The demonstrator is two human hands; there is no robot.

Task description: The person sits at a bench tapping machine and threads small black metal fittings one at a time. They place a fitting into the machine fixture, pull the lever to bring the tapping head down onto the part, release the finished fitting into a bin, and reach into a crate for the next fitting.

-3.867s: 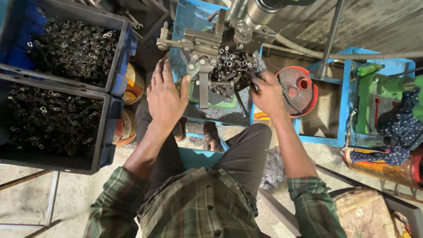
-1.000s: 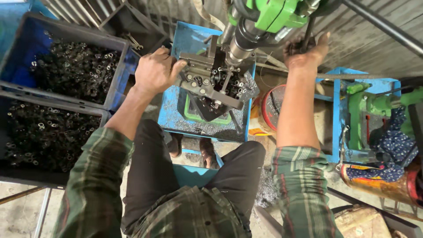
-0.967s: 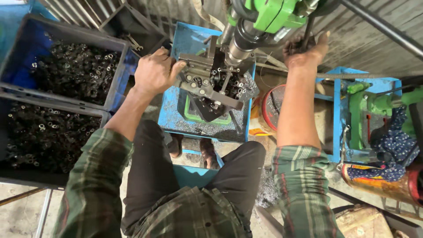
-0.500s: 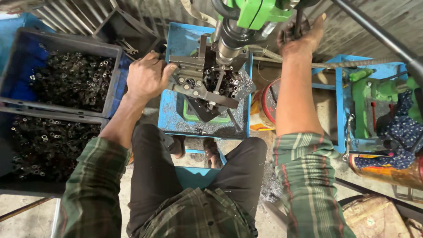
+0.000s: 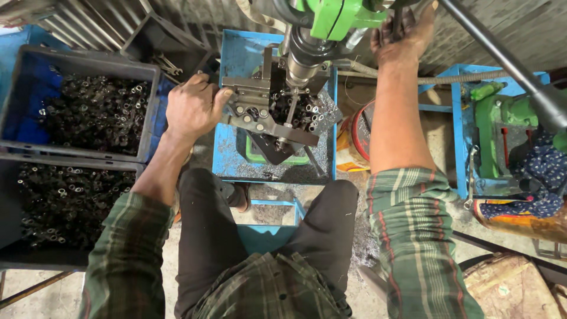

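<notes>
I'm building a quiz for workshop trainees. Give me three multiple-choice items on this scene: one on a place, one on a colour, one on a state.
1. Where do the crates of small dark metal parts stand?
A. To the person's left
B. To the person's right
C. Behind the drill column

2. What colour is the drill head above the jig?
A. Red
B. Yellow
C. Green

3. What is the right hand doing?
A. Resting on the knee
B. Raised, gripping a dark handle by the drill head
C. Reaching into a crate

Answers:
1 A, both crates sit at the left side beside the left hand, which rests against the metal jig.
2 C, the drill head is bright green.
3 B, the right hand is up at the top, closed on the handle.
</notes>
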